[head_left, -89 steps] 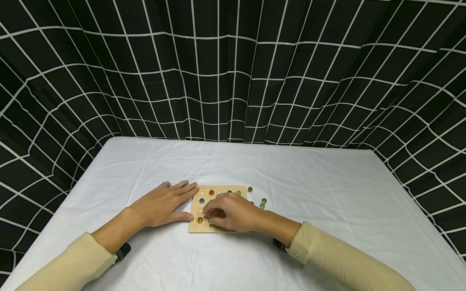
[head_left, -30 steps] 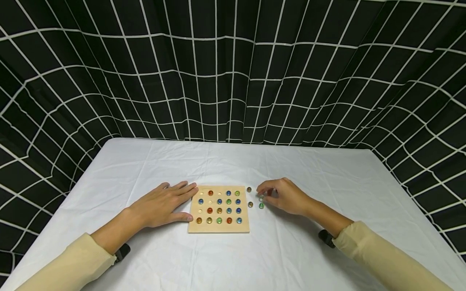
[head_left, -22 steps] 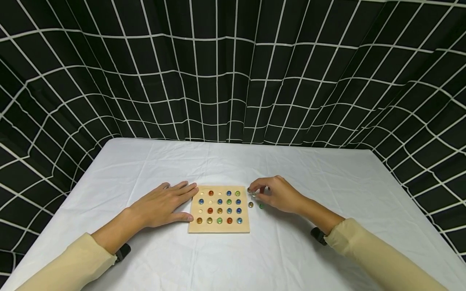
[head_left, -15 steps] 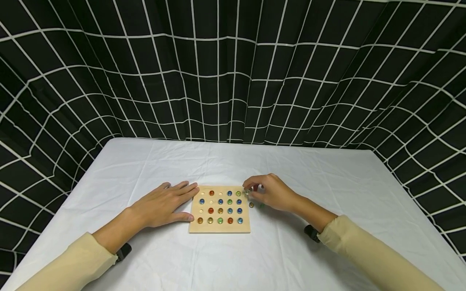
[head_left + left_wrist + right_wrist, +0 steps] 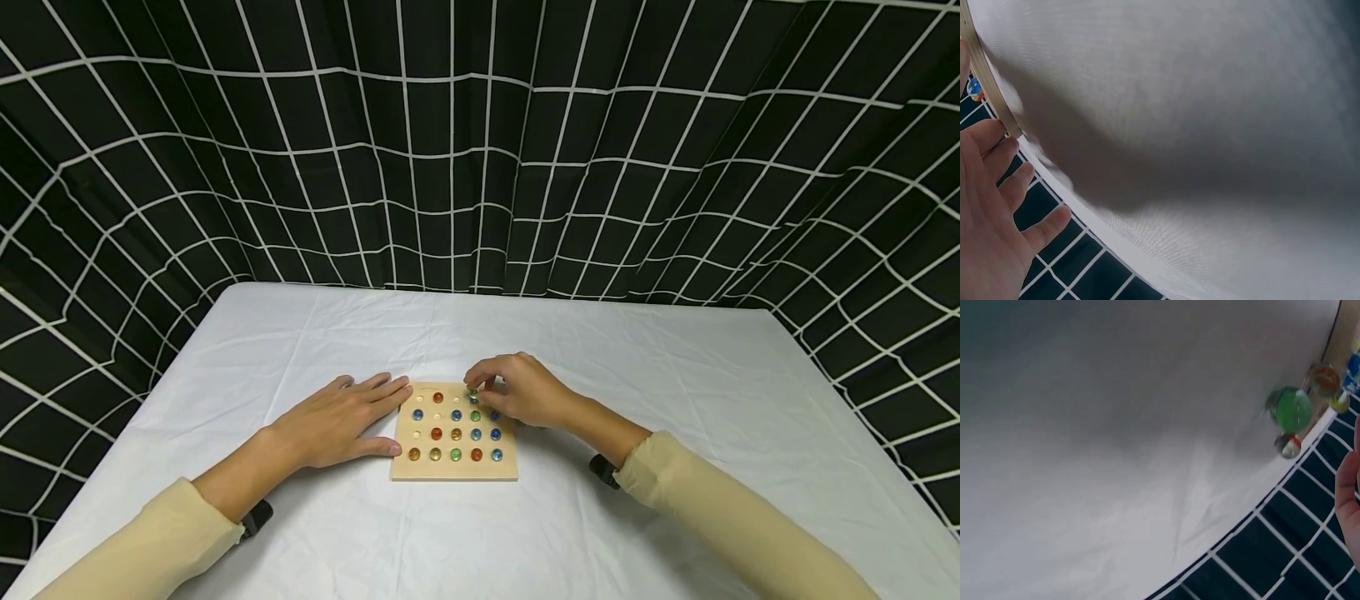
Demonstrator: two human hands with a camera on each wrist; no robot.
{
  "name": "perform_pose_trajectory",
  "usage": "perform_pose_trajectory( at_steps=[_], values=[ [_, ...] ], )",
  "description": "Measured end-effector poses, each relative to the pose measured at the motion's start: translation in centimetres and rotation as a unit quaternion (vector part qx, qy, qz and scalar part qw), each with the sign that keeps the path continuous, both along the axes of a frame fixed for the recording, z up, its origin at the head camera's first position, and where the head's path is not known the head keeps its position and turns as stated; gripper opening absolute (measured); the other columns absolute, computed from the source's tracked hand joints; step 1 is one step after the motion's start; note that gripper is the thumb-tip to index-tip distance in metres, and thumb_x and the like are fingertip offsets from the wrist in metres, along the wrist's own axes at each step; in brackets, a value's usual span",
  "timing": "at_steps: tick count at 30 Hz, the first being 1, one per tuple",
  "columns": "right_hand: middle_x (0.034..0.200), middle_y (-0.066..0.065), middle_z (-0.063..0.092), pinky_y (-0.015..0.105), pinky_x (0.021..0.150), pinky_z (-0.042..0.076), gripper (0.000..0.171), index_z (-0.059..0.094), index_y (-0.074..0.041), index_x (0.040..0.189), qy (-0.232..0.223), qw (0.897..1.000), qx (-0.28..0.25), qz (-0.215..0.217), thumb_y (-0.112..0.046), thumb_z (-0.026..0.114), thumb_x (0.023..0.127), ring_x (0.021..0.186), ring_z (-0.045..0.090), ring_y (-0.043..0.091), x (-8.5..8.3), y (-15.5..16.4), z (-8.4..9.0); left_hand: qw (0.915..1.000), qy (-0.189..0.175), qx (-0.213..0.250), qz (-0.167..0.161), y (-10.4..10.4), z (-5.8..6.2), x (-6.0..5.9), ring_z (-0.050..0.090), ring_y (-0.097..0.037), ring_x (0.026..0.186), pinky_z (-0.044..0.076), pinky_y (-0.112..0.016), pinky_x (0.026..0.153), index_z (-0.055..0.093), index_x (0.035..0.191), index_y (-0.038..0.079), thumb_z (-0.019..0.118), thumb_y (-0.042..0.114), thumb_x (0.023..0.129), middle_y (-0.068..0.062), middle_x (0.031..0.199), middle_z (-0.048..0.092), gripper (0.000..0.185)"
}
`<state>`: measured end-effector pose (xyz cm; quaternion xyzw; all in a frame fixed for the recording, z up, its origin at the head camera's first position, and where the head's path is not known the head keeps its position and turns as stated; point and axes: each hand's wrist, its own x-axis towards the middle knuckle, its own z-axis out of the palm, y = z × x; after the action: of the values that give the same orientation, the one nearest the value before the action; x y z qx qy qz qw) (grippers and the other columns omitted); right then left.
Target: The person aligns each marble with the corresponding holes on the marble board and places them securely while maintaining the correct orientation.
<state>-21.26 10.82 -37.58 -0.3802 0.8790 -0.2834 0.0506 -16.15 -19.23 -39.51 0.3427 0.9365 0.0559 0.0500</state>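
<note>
The square wooden board with rows of little round dips lies flat on the white cloth-covered worktop, right in front of the person and between the two hands. The right hand is over the far right part of the board, with its fingers curled, and it pinches a small glass marble between thumb and finger. That marble hangs just above the far row of the board, near the middle of that row. So the right hand is the one that is closer to the open dips. The empty dips are on the left side of the board, so they lie to the left of the right hand and a bit toward the person. The left hand lies flat and open on the worktop, fingers straight, with its fingertips and thumb touching the left edge of the board. Many coloured marbles already sit in the dips on the near and right side of the board. In the right wrist view a green marble and two other loose marbles lie on the worktop just beside the right edge of the board.
</note>
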Motion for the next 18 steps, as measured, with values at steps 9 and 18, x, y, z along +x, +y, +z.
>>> perform_pose_trajectory(
  at_steps=[9, 18],
  values=[
    [0.1, -0.005, 0.073, 0.027, 0.079, 0.053, 0.02, 0.075, -0.011, 0.109, 0.007, 0.999, 0.031, 0.008, -0.008, 0.075, 0.089, 0.089, 0.064, 0.008, -0.2, -1.8, -0.1, 1.0, 0.003, -0.004, -0.006, 0.0, -0.2, -0.2, 0.029, -0.027, 0.147, 0.032, -0.058, 0.109, 0.031, 0.158, 0.017, 0.044, 0.071, 0.094, -0.001, 0.161, 0.031, 0.085],
    [0.098, -0.007, 0.073, 0.027, 0.083, 0.05, 0.02, 0.075, -0.013, 0.108, 0.012, 0.998, 0.056, 0.018, -0.008, 0.075, 0.089, 0.09, 0.062, 0.006, -0.4, -2.5, -0.3, 1.0, 0.002, -0.006, -0.002, 0.0, 0.0, -0.1, 0.03, -0.028, 0.147, 0.032, -0.058, 0.109, 0.031, 0.158, 0.017, 0.045, 0.07, 0.094, -0.001, 0.161, 0.032, 0.084]
  ],
)
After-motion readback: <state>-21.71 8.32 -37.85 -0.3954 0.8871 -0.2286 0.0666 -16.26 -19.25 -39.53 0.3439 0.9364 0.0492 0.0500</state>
